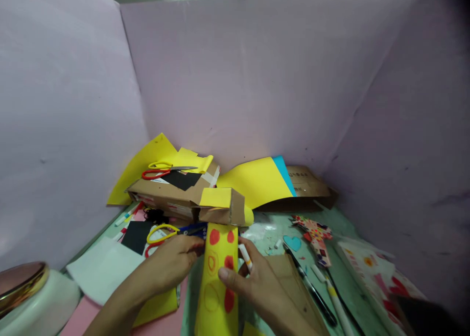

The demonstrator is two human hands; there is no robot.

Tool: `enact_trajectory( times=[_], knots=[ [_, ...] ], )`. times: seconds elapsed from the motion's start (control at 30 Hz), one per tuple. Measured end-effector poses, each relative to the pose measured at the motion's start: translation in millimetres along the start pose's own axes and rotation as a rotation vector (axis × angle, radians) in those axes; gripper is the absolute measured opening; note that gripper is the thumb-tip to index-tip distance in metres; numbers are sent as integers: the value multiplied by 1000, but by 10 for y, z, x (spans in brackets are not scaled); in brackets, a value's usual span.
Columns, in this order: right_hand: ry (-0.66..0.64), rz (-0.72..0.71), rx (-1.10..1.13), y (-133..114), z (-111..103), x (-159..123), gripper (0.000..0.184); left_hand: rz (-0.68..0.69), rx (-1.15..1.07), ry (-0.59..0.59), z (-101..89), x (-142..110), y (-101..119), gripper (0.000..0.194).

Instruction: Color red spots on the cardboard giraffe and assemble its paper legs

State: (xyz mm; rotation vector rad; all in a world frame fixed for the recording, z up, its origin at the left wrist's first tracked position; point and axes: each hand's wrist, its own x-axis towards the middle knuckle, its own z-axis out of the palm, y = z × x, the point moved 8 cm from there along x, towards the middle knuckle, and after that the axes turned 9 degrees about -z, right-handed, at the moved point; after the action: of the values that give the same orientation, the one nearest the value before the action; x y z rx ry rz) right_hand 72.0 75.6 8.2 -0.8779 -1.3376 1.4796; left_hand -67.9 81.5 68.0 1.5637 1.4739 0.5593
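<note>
Fingers of the left hand are half curled, their tips meeting the left edge of a long yellow paper-covered strip with red ovals; whether they pinch it cannot be told. The right hand is partly open over the strip's right edge, its thumb on the yellow face, and a slim white marker with an orange band is tucked between its bent fingers. The strip runs lengthwise between both hands, solid red ovals down the right side and red-orange outlines down the left.

Dark printing, too small to read, marks a flattened brown cardboard box beyond the right hand. Small white characters on a dark blue item, just past the left fingertips, are illegible too.

Ahead of both hands, a small brown cardboard block with a yellow top stands at the strip's far end. Scissors with yellow and red handles lie just beyond the left hand. A narrow band of green surface shows between the strip and a pink sheet below the left forearm. Right of the right hand lie tan cardboard and a long black tool. Pale purple walls bound the far side, left and right.
</note>
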Motion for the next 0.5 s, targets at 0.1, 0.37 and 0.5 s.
enact_trajectory(
  times=[0.1, 0.37, 0.5],
  knots=[
    [86, 19, 0, -5, -186, 39, 60, -40, -8, -42, 146, -15, 49, 36],
    [233, -22, 23, -489, -612, 20, 41, -6, -679, -27, 385, 209, -231, 61],
    [293, -58, 1, -650, -804, 0, 35, -5, -1108, -498, 906, 212, -144, 63]
  ],
)
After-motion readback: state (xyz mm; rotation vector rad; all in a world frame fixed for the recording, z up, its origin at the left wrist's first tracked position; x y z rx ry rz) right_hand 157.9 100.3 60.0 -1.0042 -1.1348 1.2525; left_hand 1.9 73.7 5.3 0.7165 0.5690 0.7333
